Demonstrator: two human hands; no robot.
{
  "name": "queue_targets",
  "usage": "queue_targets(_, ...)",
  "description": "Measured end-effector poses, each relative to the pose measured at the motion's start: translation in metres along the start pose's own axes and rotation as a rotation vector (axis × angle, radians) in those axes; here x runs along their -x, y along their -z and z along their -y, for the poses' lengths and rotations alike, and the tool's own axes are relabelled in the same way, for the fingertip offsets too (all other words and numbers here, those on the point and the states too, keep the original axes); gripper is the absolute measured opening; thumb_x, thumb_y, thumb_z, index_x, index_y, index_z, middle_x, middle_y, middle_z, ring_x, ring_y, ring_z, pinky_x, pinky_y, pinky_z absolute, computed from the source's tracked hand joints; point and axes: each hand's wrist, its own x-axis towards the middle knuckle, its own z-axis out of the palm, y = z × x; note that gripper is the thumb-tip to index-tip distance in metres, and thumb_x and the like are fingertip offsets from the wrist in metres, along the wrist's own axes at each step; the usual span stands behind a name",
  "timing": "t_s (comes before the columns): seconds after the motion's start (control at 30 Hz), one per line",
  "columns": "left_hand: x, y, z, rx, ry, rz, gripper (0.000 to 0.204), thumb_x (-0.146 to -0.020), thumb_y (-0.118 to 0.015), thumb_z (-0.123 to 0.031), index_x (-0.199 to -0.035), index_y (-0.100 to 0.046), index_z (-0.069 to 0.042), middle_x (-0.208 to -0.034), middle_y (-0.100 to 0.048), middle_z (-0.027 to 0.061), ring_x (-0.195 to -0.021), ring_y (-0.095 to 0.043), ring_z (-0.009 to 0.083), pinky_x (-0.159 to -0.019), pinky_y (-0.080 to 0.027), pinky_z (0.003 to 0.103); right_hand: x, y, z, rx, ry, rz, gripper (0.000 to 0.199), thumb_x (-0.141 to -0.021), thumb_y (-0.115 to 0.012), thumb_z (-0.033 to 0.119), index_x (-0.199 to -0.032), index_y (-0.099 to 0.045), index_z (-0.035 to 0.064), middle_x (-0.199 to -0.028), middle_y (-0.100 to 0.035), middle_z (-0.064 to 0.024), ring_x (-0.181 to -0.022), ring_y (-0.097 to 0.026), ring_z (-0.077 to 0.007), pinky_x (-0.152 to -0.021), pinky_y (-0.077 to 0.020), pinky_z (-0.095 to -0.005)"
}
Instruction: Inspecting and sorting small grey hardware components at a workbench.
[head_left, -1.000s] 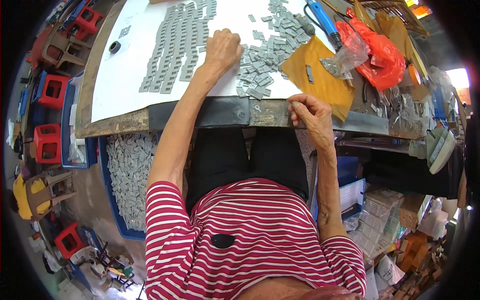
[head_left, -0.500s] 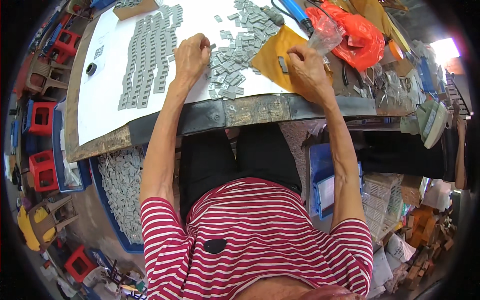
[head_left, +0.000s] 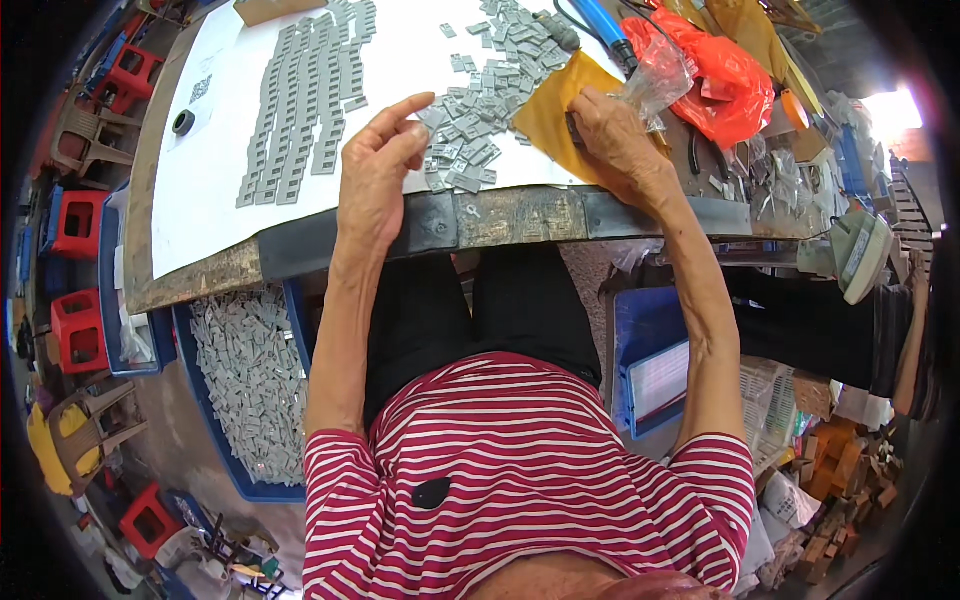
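My left hand (head_left: 380, 175) is over the white sheet, index finger stretched out and thumb apart from it. Its fingertips reach the left edge of a loose pile of small grey rectangular pieces (head_left: 468, 135). On the right, my right hand (head_left: 615, 140) is closed over a tan cloth (head_left: 545, 112), gripping a dark grey piece (head_left: 573, 128) that shows at its fingertips. Left of my left hand, similar pieces lie in long overlapping rows (head_left: 300, 110). One single piece (head_left: 356, 103) sits at the right side of these rows.
A red plastic bag (head_left: 725, 90), pliers (head_left: 705, 155) and a blue-handled tool (head_left: 605, 25) crowd the table's right side. A black ring (head_left: 183, 122) lies at the left. Below the table stands a blue bin (head_left: 262, 492) full of grey pieces. Another person's arm (head_left: 912, 340) shows far right.
My left hand has come away from the rows, back toward me, and its index finger has straightened. My right hand has turned down over the cloth, with the grey piece now mostly covered.
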Motion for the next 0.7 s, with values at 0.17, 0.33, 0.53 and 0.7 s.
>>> queue_targets(0.17,0.022,0.002,0.000,0.280,0.144,0.095,0.032,-0.080,-0.052,-0.003,-0.111,-0.054,0.004,-0.068,-0.048,-0.0021,-0.060,-0.041,0.0069,-0.059,-0.035,0.019,-0.004,-0.007,-0.002,0.091,0.081,0.060,0.008,-0.077,-0.046,0.007,-0.082,-0.048,0.0019,-0.079,-0.053,-0.0160,-0.071,-0.058,-0.0334,-0.060,-0.0477,-0.0414)
queue_targets(0.33,0.035,0.004,0.002,0.341,0.198,0.112,0.029,-0.081,-0.052,-0.004,-0.109,-0.054,0.003,-0.067,-0.047,-0.0026,-0.060,-0.043,0.0071,-0.060,-0.037,0.020,-0.006,-0.009,-0.004,0.096,0.122,0.042,0.008,-0.076,-0.046,0.006,-0.083,-0.046,0.0016,-0.078,-0.053,-0.0163,-0.070,-0.058,-0.0334,-0.058,-0.0471,-0.0418)
queue_targets(0.53,0.038,-0.006,0.002,0.205,0.192,0.113,0.024,-0.080,-0.057,-0.006,-0.102,-0.052,0.000,-0.071,-0.056,0.0026,-0.059,-0.049,0.0075,-0.057,-0.040,0.020,-0.004,-0.006,-0.014,0.039,0.146,-0.072,0.007,-0.073,-0.051,0.004,-0.078,-0.046,0.0024,-0.069,-0.049,-0.0139,-0.060,-0.053,-0.0336,-0.052,-0.0437,-0.0406)
queue_targets(0.7,0.041,-0.002,0.006,0.038,0.130,0.095,0.025,-0.078,-0.061,-0.008,-0.100,-0.052,-0.001,-0.070,-0.059,0.0049,-0.059,-0.051,0.0066,-0.056,-0.041,0.019,-0.011,-0.016,-0.007,-0.011,0.170,-0.104,0.007,-0.073,-0.051,0.002,-0.077,-0.046,0.0028,-0.068,-0.049,-0.0140,-0.059,-0.053,-0.0336,-0.052,-0.0424,-0.0407)
